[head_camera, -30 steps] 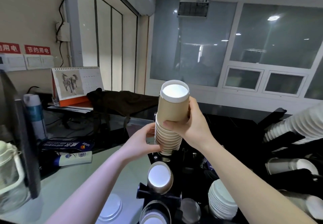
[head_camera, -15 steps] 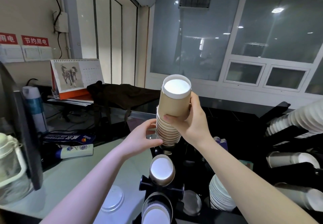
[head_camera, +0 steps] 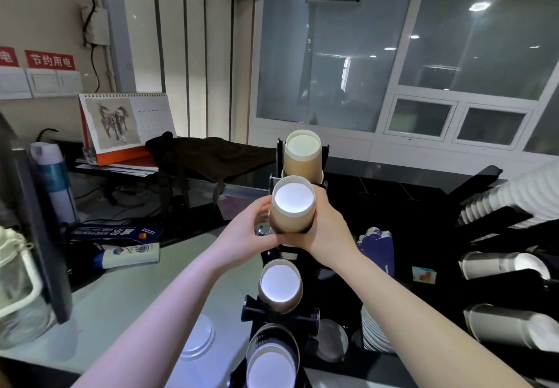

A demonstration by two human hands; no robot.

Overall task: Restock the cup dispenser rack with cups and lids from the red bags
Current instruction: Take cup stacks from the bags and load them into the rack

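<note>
A stack of brown paper cups (head_camera: 292,210), white inside, is held in front of the black cup dispenser rack (head_camera: 279,312) at its second slot from the top. My right hand (head_camera: 325,227) grips the stack from the right and below. My left hand (head_camera: 251,231) holds it from the left with curled fingers. Above it another brown cup stack (head_camera: 302,157) sits in the top slot. Two lower slots hold more cups (head_camera: 280,286), open ends facing me. No red bags are visible.
A second black rack on the right holds white and grey cup stacks (head_camera: 511,266). White lids (head_camera: 373,331) are piled between the racks, a clear lid (head_camera: 198,337) lies on the pale counter (head_camera: 130,294). A tube (head_camera: 127,254), bottle (head_camera: 56,181) and calendar (head_camera: 121,124) stand left.
The held cup stack has come down from above the rack to the second slot, uncovering the stack in the top slot. Both hands moved down with it.
</note>
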